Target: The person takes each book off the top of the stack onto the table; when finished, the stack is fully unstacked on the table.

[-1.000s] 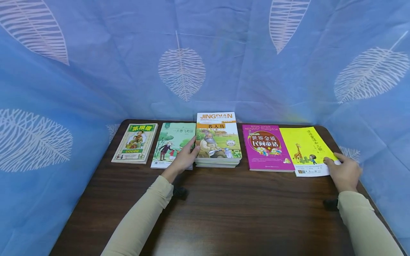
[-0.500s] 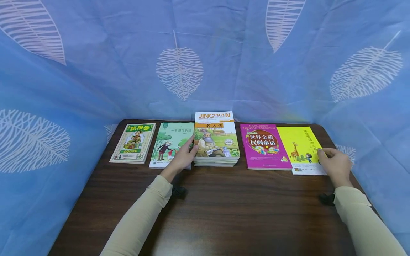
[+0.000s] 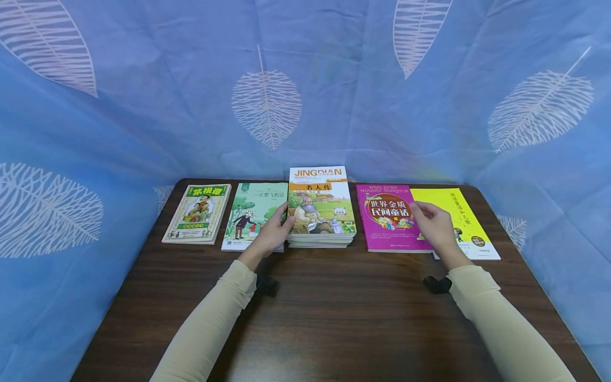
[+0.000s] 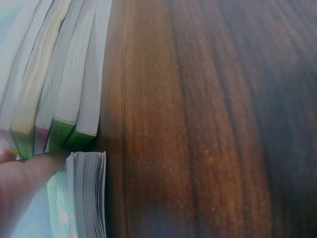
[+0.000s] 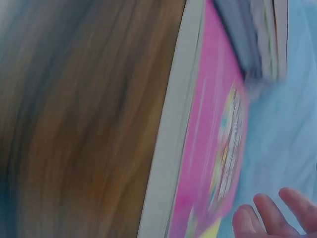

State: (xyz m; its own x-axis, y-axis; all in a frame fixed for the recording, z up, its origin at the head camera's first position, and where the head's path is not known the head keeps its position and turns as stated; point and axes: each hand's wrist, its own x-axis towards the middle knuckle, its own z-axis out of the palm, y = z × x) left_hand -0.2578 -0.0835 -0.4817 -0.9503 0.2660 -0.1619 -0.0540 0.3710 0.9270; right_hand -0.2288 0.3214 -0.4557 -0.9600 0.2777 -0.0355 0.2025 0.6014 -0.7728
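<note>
A stack of several books (image 3: 319,212) stands mid-row, topped by one marked JINGDIAN. My left hand (image 3: 269,233) rests at its left side with fingers extended, partly over a green book (image 3: 245,204). In the left wrist view, the thumb (image 4: 29,173) touches the spines of the stacked books (image 4: 64,94). My right hand (image 3: 436,228) hovers with loosely bent fingers where a purple book (image 3: 393,241) meets a yellow book (image 3: 468,217), hiding part of both. Its fingers (image 5: 270,218) appear with nothing between them in the right wrist view, beside the purple book (image 5: 198,163).
A cream and green book (image 3: 197,215) lies at the far left of the row. All of them sit near the back edge of a dark wooden table (image 3: 334,307). A blue cloth with white leaf prints (image 3: 324,95) hangs behind and at the sides.
My right hand has moved left from the yellow book's right edge to over the purple book's right side. My left hand stays beside the stack.
</note>
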